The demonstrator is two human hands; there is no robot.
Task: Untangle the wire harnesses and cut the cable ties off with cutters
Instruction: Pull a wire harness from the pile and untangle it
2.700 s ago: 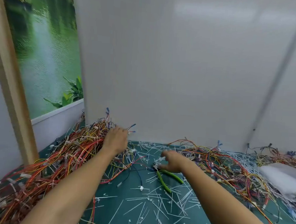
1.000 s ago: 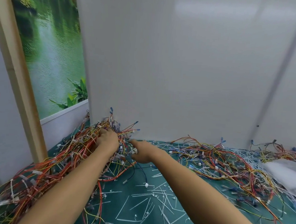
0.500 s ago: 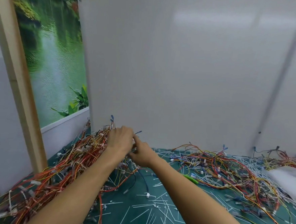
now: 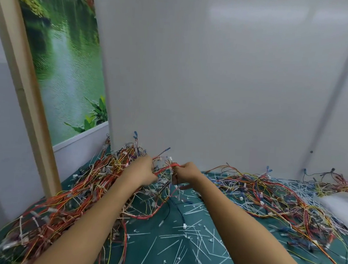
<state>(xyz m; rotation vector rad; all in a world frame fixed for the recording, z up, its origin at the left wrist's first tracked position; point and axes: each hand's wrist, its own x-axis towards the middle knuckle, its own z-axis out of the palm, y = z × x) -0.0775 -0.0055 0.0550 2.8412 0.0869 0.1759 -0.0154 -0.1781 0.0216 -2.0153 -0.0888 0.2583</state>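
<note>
A large tangle of red, orange and yellow wire harnesses (image 4: 65,202) covers the left side of the green mat. My left hand (image 4: 141,172) grips a bundle of wires at the top of that heap. My right hand (image 4: 185,174) pinches the same red bundle (image 4: 165,168) just to the right, and the strand stretches between both hands above the mat. Loops of wire hang down below the hands. The cutters are not in sight; my right forearm covers the spot where they lay.
A second spread of harnesses (image 4: 267,192) lies on the right. Cut white cable ties (image 4: 188,242) litter the green mat (image 4: 154,252) in front. A white bag (image 4: 340,207) sits at the right edge. Grey partition panels (image 4: 213,83) close the back.
My right hand left the green cutters on the mat and moved left to the wire heap. Both hands now hold a red bundle, lifted slightly and pulled apart between them.
</note>
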